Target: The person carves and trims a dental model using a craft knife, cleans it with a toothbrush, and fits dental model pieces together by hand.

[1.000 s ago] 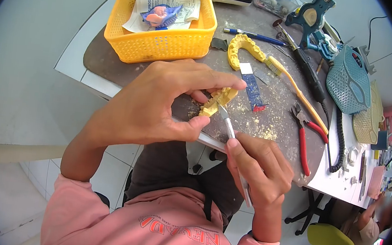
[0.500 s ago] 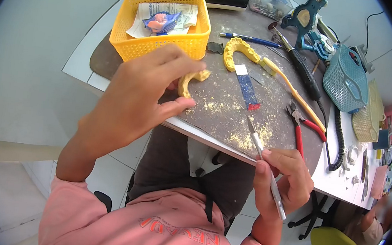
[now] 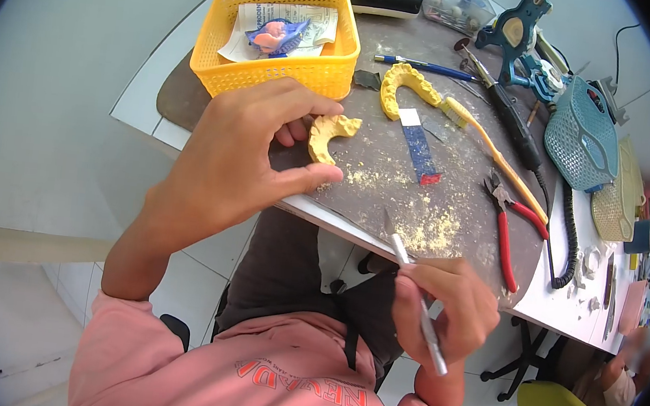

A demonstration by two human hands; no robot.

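Note:
My left hand (image 3: 240, 142) curves round a yellow horseshoe-shaped dental cast (image 3: 324, 133) near the table's front edge. The index finger is at its far side and the thumb at its near end; the other fingers are partly hidden behind. My right hand (image 3: 448, 311) grips a silver craft knife (image 3: 425, 324) like a pen, its blade pointing up and left over the table edge. Yellow shavings (image 3: 429, 231) lie scattered just beyond the blade. A second yellow dental cast (image 3: 392, 91) rests farther back, beside a toothbrush (image 3: 496, 156) and a strip of blue-and-red paper (image 3: 420, 154).
A yellow basket (image 3: 275, 79) with paper and a blue-and-pink piece stands at the back left. To the right lie red-handled cutters (image 3: 505, 238), a black handpiece (image 3: 515, 128) with a coiled cord, and a blue basket (image 3: 582, 143). Another person sits at far right.
My right hand and the craft knife have moved left and closer to my body. My left hand stays round the cast, which is turned slightly. The whole view has shifted a little.

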